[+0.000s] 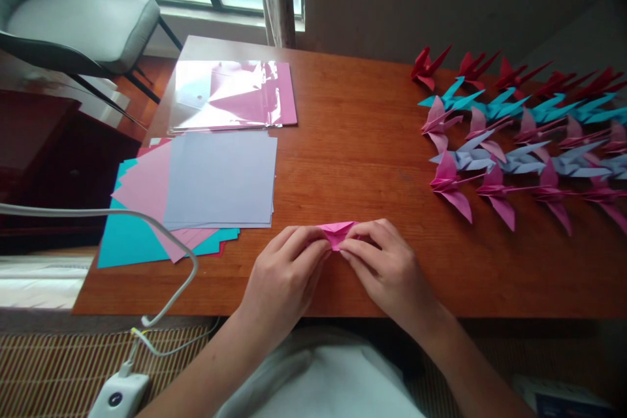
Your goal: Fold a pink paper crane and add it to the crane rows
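Two hands, the left point(289, 268) and the right point(392, 268), pinch a folded pink paper point(337, 232) between them, fingers closed on its two ends, near the front edge of the wooden surface point(343, 163). Left of the paper lie fanned sheets point(220, 179) in grey-blue, pink and turquoise, with a shiny clear packet point(235, 95) beyond them. Folded paper birds point(514, 144) stand at the right in rows of red, turquoise, light pink, pale blue and deep pink.
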Demonstrator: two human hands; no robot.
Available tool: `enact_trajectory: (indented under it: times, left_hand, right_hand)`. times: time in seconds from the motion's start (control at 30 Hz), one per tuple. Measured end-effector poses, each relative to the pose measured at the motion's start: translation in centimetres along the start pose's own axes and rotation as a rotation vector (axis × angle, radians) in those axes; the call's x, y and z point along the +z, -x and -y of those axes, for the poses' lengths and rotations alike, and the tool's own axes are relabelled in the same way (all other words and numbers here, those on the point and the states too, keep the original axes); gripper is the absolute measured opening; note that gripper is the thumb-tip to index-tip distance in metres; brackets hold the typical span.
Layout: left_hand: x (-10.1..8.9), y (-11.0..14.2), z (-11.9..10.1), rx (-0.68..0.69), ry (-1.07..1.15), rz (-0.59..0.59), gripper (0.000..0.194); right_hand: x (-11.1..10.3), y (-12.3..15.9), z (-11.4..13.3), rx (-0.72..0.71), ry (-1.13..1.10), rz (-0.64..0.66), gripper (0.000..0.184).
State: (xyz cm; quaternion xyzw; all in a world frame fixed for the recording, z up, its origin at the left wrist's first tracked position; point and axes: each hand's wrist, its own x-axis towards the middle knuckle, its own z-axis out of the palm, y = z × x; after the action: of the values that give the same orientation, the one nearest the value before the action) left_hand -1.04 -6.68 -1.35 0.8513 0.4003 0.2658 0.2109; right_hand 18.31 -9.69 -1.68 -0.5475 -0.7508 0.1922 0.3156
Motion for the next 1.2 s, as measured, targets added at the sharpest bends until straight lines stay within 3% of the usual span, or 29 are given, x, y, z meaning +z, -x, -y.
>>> enact_trajectory:
  times: [0.43, 1.2]
  left_hand:
    - [0.4, -0.1, -0.7, -0.122, 0.059, -0.012, 0.012]
    - [0.6, -0.7, -0.9, -0.161, 0.003, -0.02, 0.009]
  right_hand:
    - [0.3, -0.5, 0.7, 0.172, -0.099, -0.055, 0.011]
    - [1.2, -0.8, 1.2, 0.234, -0.036, -0.082, 0.013]
